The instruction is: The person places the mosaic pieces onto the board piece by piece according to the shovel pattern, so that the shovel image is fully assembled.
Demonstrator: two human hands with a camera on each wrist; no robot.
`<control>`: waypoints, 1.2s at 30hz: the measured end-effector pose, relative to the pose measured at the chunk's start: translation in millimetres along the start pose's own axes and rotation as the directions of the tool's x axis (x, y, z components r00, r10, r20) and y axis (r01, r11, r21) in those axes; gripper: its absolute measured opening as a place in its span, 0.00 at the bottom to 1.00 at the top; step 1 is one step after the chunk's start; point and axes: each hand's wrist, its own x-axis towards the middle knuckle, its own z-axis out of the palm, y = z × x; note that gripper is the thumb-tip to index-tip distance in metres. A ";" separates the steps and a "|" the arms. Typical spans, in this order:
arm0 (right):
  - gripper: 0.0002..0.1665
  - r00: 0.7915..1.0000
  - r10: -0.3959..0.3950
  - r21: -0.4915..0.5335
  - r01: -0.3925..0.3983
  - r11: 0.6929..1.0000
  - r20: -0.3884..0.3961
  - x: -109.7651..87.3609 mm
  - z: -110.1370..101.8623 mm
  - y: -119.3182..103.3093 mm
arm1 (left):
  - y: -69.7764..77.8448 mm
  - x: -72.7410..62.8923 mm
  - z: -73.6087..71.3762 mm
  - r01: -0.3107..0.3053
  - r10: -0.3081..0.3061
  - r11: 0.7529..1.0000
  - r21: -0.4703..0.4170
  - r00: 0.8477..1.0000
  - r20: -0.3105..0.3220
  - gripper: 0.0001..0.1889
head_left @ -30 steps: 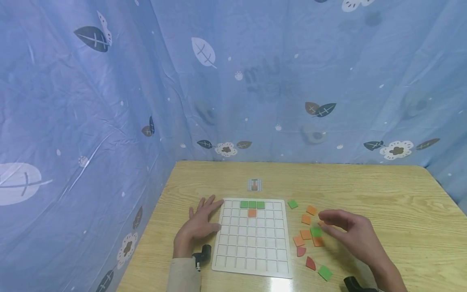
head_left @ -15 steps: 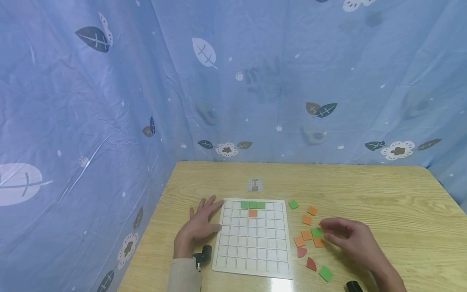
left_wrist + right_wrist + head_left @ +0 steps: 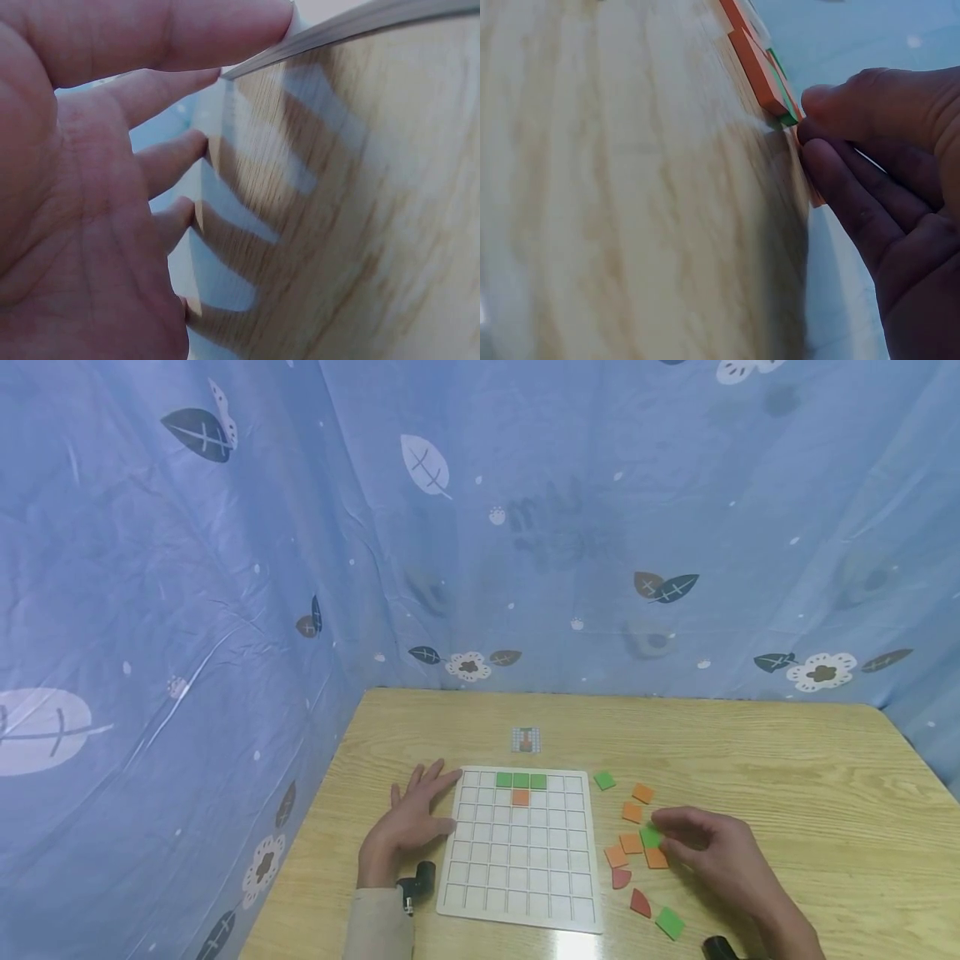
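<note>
A white gridded board (image 3: 517, 877) lies on the wooden table. In its top row are several green square tiles (image 3: 521, 781), with one orange tile (image 3: 521, 797) below them. My left hand (image 3: 408, 818) rests at the board's left side, fingers spread; its thumb touches the board's edge (image 3: 352, 34) in the left wrist view. My right hand (image 3: 716, 852) is over the loose tiles, thumb and index apart beside a green tile (image 3: 650, 836) that adjoins an orange tile (image 3: 657, 858). The right wrist view shows its fingertips close to these tiles; no grip is visible.
Other loose orange tiles (image 3: 632, 843), two red quarter-round pieces (image 3: 640, 903) and a green tile (image 3: 670, 923) lie right of the board. A small pattern card (image 3: 526, 740) lies beyond it. A blue curtain (image 3: 570, 527) hangs behind and left of the table.
My right hand has shifted slightly toward the front of the table, to the green tile; an orange tile near its fingertips is now hidden. My left hand stays put.
</note>
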 end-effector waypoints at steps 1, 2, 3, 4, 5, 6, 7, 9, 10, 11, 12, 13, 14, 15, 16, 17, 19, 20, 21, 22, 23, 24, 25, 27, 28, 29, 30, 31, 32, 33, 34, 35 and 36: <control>0.20 1.000 -0.002 -0.016 0.002 1.000 -0.001 0.2 0.3 -0.2 | -0.1 0.0 0.0 0.000 0.000 1.000 0.001 1.000 -0.001 0.46; 0.20 1.000 -0.002 -0.027 0.002 1.000 -0.002 0.3 0.6 -0.5 | -0.1 -0.1 0.0 0.000 0.000 1.000 0.002 1.000 0.000 0.46; 0.21 1.000 0.001 -0.042 -0.001 0.999 -0.001 0.4 1.0 -1.0 | -0.3 -0.1 0.1 0.000 0.000 1.000 0.002 1.000 0.000 0.46; 0.21 1.000 0.003 -0.055 -0.003 0.998 0.000 0.4 1.2 -1.5 | -0.5 -0.2 0.1 0.001 -0.001 1.000 0.002 1.000 0.000 0.46; 0.22 1.000 0.002 -0.065 -0.002 0.998 0.003 0.2 1.4 -2.2 | -0.7 -0.2 0.2 0.002 -0.002 1.000 0.001 1.000 0.000 0.46; 0.22 1.000 -0.001 -0.081 0.001 0.997 0.003 0.1 1.6 -2.9 | -1.0 -0.3 0.3 0.003 -0.003 1.000 0.001 1.000 -0.001 0.46; 0.22 1.000 -0.009 -0.096 0.009 0.995 0.001 -0.2 1.8 -3.5 | -1.2 -0.3 0.4 0.003 -0.003 1.000 0.002 1.000 -0.001 0.46; 0.23 1.000 -0.031 -0.118 0.030 0.993 -0.004 -0.5 2.3 -4.4 | -1.4 -0.3 0.6 0.003 -0.003 1.000 0.001 1.000 0.000 0.46; 0.23 0.999 -0.043 -0.125 0.042 0.991 -0.008 -0.7 2.6 -4.9 | -1.5 -0.2 0.7 0.003 -0.003 1.000 0.001 1.000 0.000 0.46; 0.23 0.998 -0.054 -0.132 0.052 0.990 -0.013 -0.6 2.8 -5.2 | -1.5 -0.2 0.7 0.002 -0.002 1.000 0.001 1.000 0.000 0.46; 0.23 0.998 -0.061 -0.143 0.058 0.988 -0.018 -0.5 3.0 -5.4 | -1.6 -0.1 0.7 0.002 -0.002 1.000 0.002 1.000 0.000 0.46; 0.23 0.998 -0.065 -0.151 0.061 0.987 -0.021 -0.3 3.2 -5.5 | -1.6 0.0 0.8 0.002 -0.002 1.000 0.001 1.000 0.000 0.46; 0.23 0.998 -0.064 -0.159 0.059 0.985 -0.021 0.1 3.3 -5.5 | -1.7 0.1 0.8 0.002 -0.002 1.000 0.000 1.000 -0.001 0.46; 0.23 0.998 -0.061 -0.164 0.056 0.985 -0.021 0.5 3.4 -5.6 | -1.8 0.2 0.8 0.002 -0.002 1.000 -0.001 1.000 -0.002 0.46; 0.22 0.998 -0.059 -0.171 0.054 0.984 -0.021 0.9 3.6 -5.7 | -1.9 0.2 0.8 0.001 -0.001 1.000 -0.001 1.000 -0.003 0.46; 0.22 0.998 -0.054 -0.177 0.050 0.983 -0.020 1.3 3.7 -5.7 | -1.9 0.2 0.8 0.001 -0.001 1.000 -0.002 1.000 -0.003 0.46; 0.21 0.999 -0.050 -0.185 0.046 0.982 -0.020 1.9 3.8 -5.7 | -2.1 0.0 0.8 0.000 0.000 1.000 0.000 1.000 0.000 0.46; 0.21 0.999 -0.049 -0.186 0.045 0.982 -0.022 2.0 3.8 -5.9 | -2.3 0.0 0.9 -0.002 0.002 1.000 0.002 1.000 0.001 0.46; 0.21 0.998 -0.050 -0.184 0.045 0.982 -0.026 1.8 4.0 -5.9 | -2.6 0.1 1.0 -0.003 0.003 1.000 0.005 1.000 0.003 0.46; 0.21 0.998 -0.051 -0.183 0.044 0.982 -0.032 1.7 4.2 -5.8 | -2.7 0.1 1.2 -0.003 0.003 1.000 0.008 1.000 0.005 0.46; 0.20 0.998 -0.047 -0.176 0.040 0.984 -0.034 1.3 4.2 -5.8 | -2.6 0.2 1.2 -0.004 0.004 1.000 0.010 1.000 0.006 0.46; 0.20 0.998 -0.046 -0.169 0.039 0.985 -0.037 1.0 4.2 -5.8 | -2.5 0.3 1.3 -0.004 0.004 1.000 0.012 1.000 0.006 0.46; 0.19 0.998 -0.047 -0.166 0.040 0.985 -0.042 0.7 4.2 -5.6 | -2.5 0.4 1.3 -0.003 0.003 1.000 0.012 1.000 0.005 0.46; 0.19 0.997 -0.049 -0.163 0.040 0.986 -0.053 0.2 4.5 -4.9 | -2.0 0.7 1.2 -0.003 0.003 1.000 0.009 1.000 0.003 0.46; 0.19 0.997 -0.050 -0.164 0.040 0.986 -0.057 0.1 4.6 -4.7 | -1.7 0.8 1.1 -0.003 0.003 1.000 0.007 1.000 0.001 0.46; 0.19 0.997 -0.051 -0.165 0.040 0.985 -0.060 0.1 4.6 -4.3 | -1.6 0.8 1.0 -0.003 0.003 1.000 0.005 1.000 0.000 0.46; 0.19 0.996 -0.057 -0.168 0.045 0.985 -0.065 0.2 4.7 -3.6 | -1.6 0.9 1.0 -0.003 0.003 1.000 0.003 1.000 -0.001 0.46; 0.20 0.996 -0.061 -0.173 0.048 0.984 -0.070 0.4 4.8 -3.0 | -1.8 1.1 1.1 -0.003 0.003 1.000 0.005 1.000 0.001 0.46; 0.20 0.995 -0.064 -0.175 0.050 0.983 -0.073 0.7 4.8 -2.5 | -1.9 1.2 1.1 -0.004 0.004 1.000 0.005 1.000 0.000 0.46; 0.20 0.995 -0.066 -0.175 0.052 0.983 -0.075 0.9 4.7 -2.0 | -2.1 1.3 1.1 -0.005 0.005 1.000 0.005 1.000 -0.001 0.46; 0.20 0.995 -0.067 -0.176 0.053 0.983 -0.073 1.2 4.4 -1.7 | -2.4 1.4 1.2 -0.005 0.005 1.000 0.006 1.000 0.000 0.46; 0.19 0.995 -0.068 -0.177 0.054 0.983 -0.074 1.4 4.1 -1.4 | -2.6 1.4 1.3 -0.005 0.005 1.000 0.007 1.000 0.001 0.46; 0.19 0.995 -0.070 -0.180 0.056 0.982 -0.074 1.7 3.8 -1.1 | -2.6 1.5 1.3 -0.005 0.005 1.000 0.006 1.000 0.002 0.46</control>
